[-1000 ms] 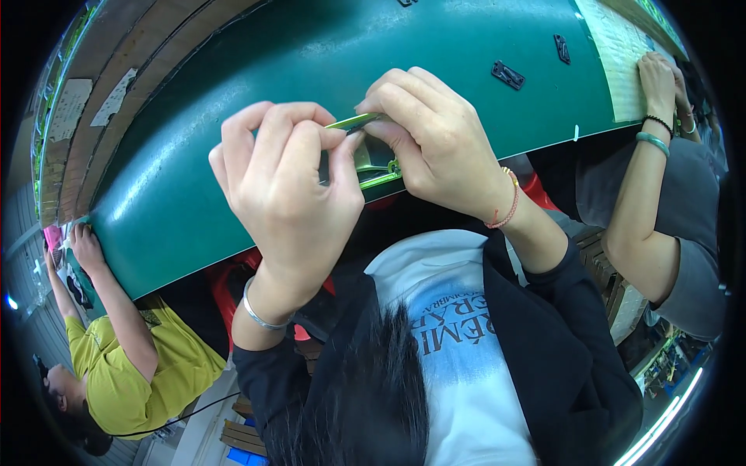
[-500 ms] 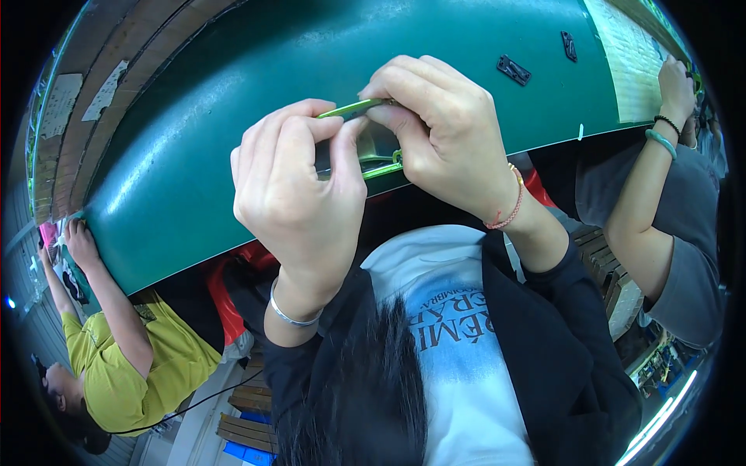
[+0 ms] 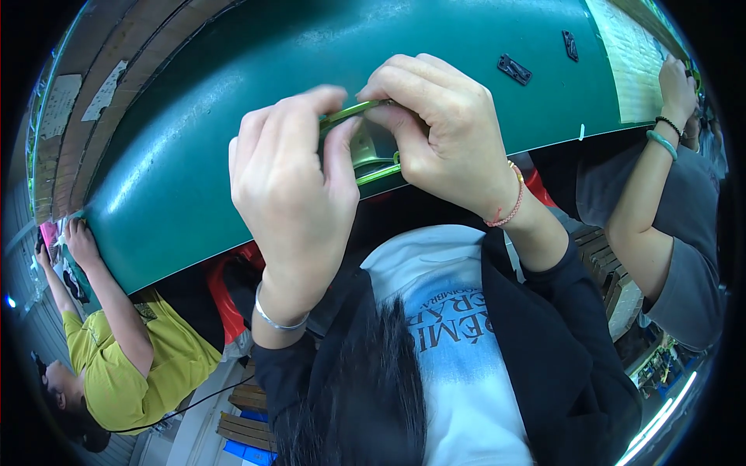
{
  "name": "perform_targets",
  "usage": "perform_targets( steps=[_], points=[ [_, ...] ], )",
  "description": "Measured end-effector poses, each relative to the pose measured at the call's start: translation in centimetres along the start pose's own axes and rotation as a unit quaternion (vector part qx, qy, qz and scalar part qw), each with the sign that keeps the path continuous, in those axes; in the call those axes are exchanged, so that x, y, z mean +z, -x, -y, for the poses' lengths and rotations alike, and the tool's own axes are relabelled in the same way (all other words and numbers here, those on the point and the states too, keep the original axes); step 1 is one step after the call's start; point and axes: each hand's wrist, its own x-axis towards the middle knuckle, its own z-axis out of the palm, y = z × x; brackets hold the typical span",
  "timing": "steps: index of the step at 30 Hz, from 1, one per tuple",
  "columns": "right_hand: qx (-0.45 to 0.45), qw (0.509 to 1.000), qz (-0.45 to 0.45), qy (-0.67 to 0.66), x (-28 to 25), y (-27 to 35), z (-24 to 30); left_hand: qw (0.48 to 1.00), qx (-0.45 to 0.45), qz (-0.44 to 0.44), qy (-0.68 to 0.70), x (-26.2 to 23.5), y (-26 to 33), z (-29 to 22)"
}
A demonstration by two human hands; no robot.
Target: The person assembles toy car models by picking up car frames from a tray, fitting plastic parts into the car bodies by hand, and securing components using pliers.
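Note:
Over the bench's near edge I hold a thin lime-green part (image 3: 350,114); it looks like a loop or frame, with a pale green inner piece and a lower bright rim, and its exact kind is unclear. My right hand (image 3: 451,124) pinches the upper strip's right end between thumb and fingers. On the left side, my left hand (image 3: 287,175) curls around the part, thumb against the strip. Its index fingertip is raised just above the strip and blurred by motion. Both hands hide much of the part.
On the green bench top (image 3: 202,163) lie two small black parts, a nearer one (image 3: 514,69) and a farther one (image 3: 570,46). A pale sheet (image 3: 622,58) covers the right end. One co-worker's arm (image 3: 660,147) rests there; another person (image 3: 140,349) sits left. Wooden boards (image 3: 85,101) border the far left.
My left index finger has lifted off the strip, and the left hand has shifted slightly left, uncovering more of the part. My right hand stays nearly still.

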Motion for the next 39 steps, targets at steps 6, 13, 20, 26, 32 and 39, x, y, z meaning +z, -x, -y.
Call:
perform_targets(
  steps=[6, 13, 20, 26, 32, 39],
  points=[
    [0.003, 0.999, 0.034, -0.01, -0.1, -0.2, 0.3, 0.995, 0.084, 0.061, 0.007, -0.1, -0.7, 1.1],
    [0.004, 1.0, 0.024, 0.017, -0.1, -0.4, 0.7, 0.986, 0.088, 0.14, 0.001, -0.8, -1.8, 0.8],
    [-0.034, 0.994, 0.031, 0.101, -0.6, 0.5, 1.2, 0.979, 0.145, 0.143, -0.007, -1.4, -1.4, 0.7],
    [-0.023, 0.998, 0.015, 0.061, 0.1, 1.0, 1.7, 0.976, 0.175, 0.129, 0.014, -0.9, -1.1, 0.8],
    [-0.014, 0.998, 0.025, 0.052, -0.1, 0.9, 1.6, 0.971, 0.155, 0.182, 0.016, -2.2, -2.0, 1.5],
    [-0.034, 0.993, 0.076, 0.084, -0.4, 1.2, 2.5, 0.963, 0.207, 0.169, -0.045, -2.5, -1.5, 1.7]
  ],
)
